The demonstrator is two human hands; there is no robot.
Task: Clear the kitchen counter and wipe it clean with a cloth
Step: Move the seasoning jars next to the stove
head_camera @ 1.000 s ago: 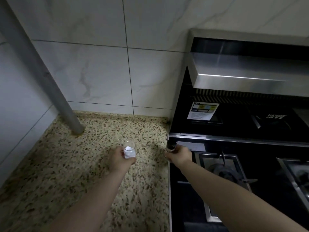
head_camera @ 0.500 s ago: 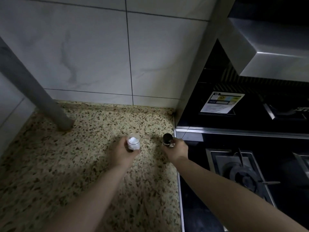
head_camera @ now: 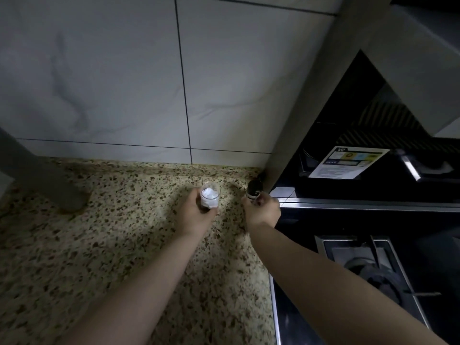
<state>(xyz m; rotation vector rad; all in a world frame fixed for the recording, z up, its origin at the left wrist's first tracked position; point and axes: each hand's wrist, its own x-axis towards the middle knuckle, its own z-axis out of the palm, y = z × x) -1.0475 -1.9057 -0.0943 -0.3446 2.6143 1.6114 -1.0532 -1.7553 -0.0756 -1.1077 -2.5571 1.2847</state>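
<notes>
Far left: grey post standing on speckled granite counter, base near the tiled wall.

Centre-left: left hand wrapped around small clear glass, fingers closed on its lower wall, rim uppermost and free. Transparent, cylindrical, upright or nearly so; white crumpled or lumpy content inside, nature not discernible. Held just above or on the counter toward the back wall; contact with the stone not resolvable. Judged light, rigid and breakable, smooth-walled and prone to slipping from a damp palm; best taken around the mid-body, as here, not by the rim.

Centre-right: right hand closed on small dark jar, fingers gripping from below and beside, round dark top exposed. Positioned at the counter's rear right corner, just beside the stove housing. Short, dark, glossy; a pale band near the base; contents hidden. Judged light and stiff, possibly glass, so likewise fragile; a grip around the body below the top seems soundest.

Right: black hob with burner, printed label on the rear panel. Cloth not in view; wiping judged not yet begun.
</notes>
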